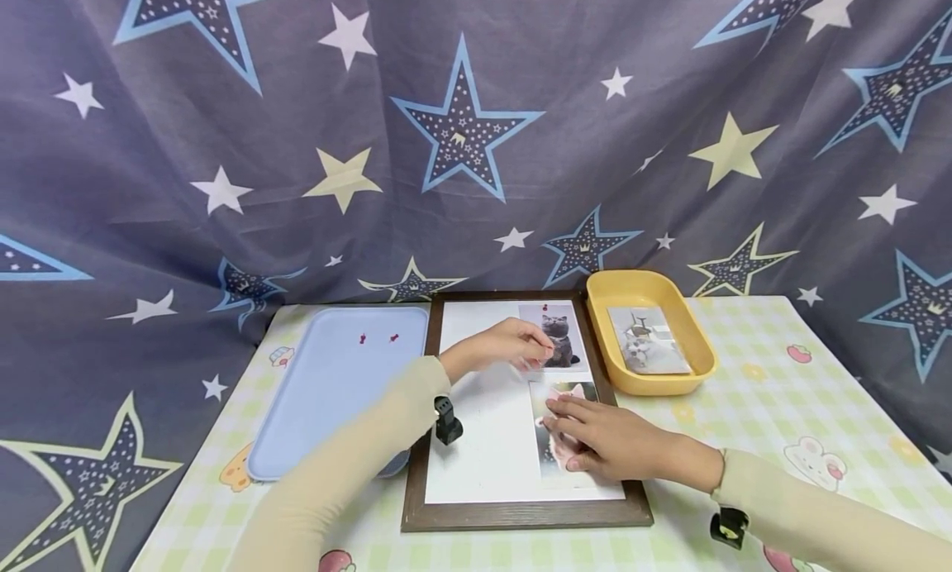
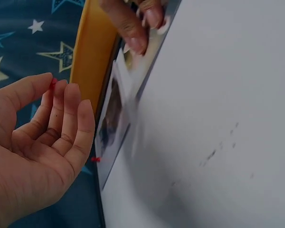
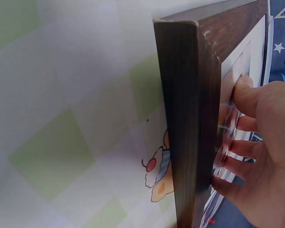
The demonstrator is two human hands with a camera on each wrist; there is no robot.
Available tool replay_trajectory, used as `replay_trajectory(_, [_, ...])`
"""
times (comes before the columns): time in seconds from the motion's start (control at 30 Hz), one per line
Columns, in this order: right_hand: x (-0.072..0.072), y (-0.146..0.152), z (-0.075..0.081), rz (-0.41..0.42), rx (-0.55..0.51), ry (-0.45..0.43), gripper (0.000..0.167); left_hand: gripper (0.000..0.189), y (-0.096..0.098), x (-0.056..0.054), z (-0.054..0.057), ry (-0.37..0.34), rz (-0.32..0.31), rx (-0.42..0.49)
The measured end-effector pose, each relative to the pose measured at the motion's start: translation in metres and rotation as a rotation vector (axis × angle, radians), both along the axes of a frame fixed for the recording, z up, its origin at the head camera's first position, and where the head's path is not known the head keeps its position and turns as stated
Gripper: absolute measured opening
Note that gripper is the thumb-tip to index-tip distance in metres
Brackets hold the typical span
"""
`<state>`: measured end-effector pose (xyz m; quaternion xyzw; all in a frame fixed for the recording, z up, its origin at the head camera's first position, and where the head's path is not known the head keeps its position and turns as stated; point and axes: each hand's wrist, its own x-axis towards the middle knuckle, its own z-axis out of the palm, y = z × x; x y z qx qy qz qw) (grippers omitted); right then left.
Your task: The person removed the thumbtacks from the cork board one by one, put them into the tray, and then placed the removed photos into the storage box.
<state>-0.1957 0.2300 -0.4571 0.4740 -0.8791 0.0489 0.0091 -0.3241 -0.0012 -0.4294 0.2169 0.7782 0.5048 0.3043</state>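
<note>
The pushpins [image 1: 363, 339] are red, tablecloth [image 1: 759, 411] green-and-white checked, frame [image 1: 528, 517] brown.

Pers. w/ long plain sleeves, pale cream-yellow: L sleeve [image 1: 349, 464] creased partway up, R sleeve [image 1: 825, 502] similar. Sm. blk L wrist cam [image 1: 447, 421]; blk R wrist cam [image 1: 728, 527] w/ yellowish spot. L grip [image 1: 507, 343] & R grip [image 1: 621, 440] bare.

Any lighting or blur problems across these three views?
Head view: fairly even light, star-patterned curtain clearly readable; left wrist view: pinned photo blurred, a soft shadow dimming part of the white board; right wrist view: tablecloth pale and soft.
</note>
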Motion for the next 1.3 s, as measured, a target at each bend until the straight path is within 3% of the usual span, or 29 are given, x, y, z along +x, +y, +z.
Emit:
replay_trajectory(0.27, [-0.001,0.000,-0.001,-0.015,-0.002,-0.028,0.060,0.033,-0.033,-0.008,0.025,0.043,0.059,-0.006])
replay_trajectory(0.57, [0.000,0.000,0.000,-0.019,0.002,-0.038,0.061,0.036,-0.076,-0.021,0.040,0.055,0.165,-0.048])
replay_trajectory(0.87, [0.001,0.001,0.001,0.000,-0.010,-0.008,0.060,0.030,-0.120,-0.035,0.031,0.061,0.261,-0.121])
replay_trajectory(1.03, [0.001,0.001,0.002,-0.009,0.000,-0.027,0.061,0.035,-0.141,-0.041,0.025,0.072,0.292,-0.154])
replay_trajectory(1.3, [0.001,0.000,0.005,-0.017,0.019,-0.057,0.061,0.035,-0.163,-0.045,0.013,0.077,0.340,-0.197])
